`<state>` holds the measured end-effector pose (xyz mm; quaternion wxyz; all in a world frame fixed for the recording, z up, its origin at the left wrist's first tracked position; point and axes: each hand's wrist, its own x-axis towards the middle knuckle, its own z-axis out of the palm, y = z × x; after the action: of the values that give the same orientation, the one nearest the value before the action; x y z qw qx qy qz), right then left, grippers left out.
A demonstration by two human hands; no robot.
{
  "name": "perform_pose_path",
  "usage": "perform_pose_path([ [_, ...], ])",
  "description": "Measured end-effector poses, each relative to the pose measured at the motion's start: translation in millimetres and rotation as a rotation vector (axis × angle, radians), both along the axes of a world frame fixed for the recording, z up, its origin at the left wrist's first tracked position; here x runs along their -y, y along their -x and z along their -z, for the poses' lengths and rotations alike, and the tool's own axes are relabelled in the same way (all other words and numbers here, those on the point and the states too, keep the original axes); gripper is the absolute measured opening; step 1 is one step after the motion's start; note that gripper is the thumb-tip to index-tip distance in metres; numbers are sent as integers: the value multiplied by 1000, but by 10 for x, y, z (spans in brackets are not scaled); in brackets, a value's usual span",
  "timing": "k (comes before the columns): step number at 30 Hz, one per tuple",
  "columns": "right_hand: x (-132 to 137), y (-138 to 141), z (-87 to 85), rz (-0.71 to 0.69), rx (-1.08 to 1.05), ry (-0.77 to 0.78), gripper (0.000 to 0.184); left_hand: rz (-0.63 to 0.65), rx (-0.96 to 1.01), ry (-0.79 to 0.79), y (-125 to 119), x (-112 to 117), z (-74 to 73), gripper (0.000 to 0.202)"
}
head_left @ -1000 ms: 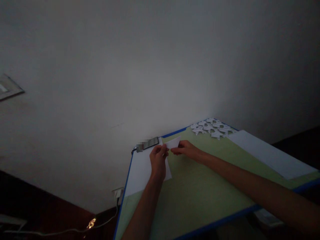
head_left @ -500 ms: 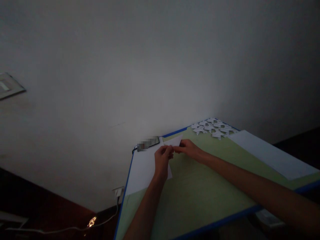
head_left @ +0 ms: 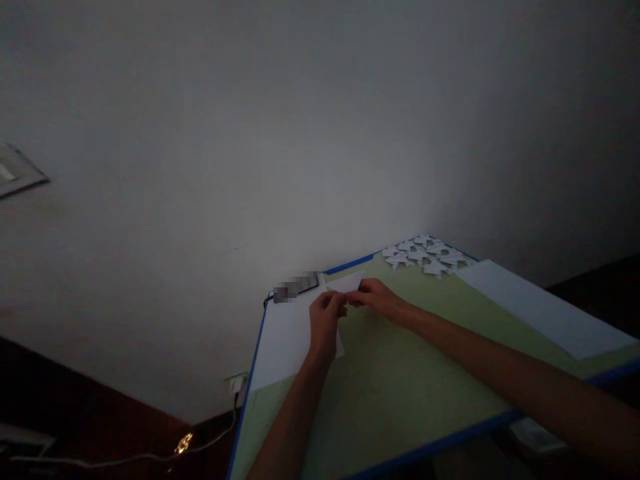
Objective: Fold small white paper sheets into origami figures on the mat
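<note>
Between my hands is a folded piece of white paper (head_left: 350, 282), its pointed corner sticking up toward the wall. My left hand (head_left: 327, 320) pinches the paper's near edge between thumb and fingers. From the other side, my right hand (head_left: 376, 296) grips it too, with its fingertips close to those of the left. The fingers hide the paper's lower part, so its full fold cannot be made out. Under and beside my left hand lies a white sheet (head_left: 285, 343) on the green table (head_left: 410, 387).
Several folded white paper shapes (head_left: 420, 255) are gathered at the table's far corner. A stack of white paper (head_left: 545, 310) lies along the right side. A phone-like dark device (head_left: 296, 288), partly blurred out, rests at the back left. A plugged-in cable (head_left: 236, 393) hangs by the wall.
Almost nothing differs. Both hands keep their pinch on the folded paper in the same spot, and the view has shifted very slightly.
</note>
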<state>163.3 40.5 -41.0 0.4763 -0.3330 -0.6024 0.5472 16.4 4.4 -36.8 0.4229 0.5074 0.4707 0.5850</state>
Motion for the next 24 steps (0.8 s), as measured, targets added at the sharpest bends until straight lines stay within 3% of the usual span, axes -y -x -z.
perform_pose_path([
  [13, 46, 15, -59, -37, -4, 58, 36, -29, -69, -41, 12, 18, -33, 15],
  [24, 57, 22, -89, -43, 3, 30, 29, -32, -51, -61, 45, 14, -56, 12],
])
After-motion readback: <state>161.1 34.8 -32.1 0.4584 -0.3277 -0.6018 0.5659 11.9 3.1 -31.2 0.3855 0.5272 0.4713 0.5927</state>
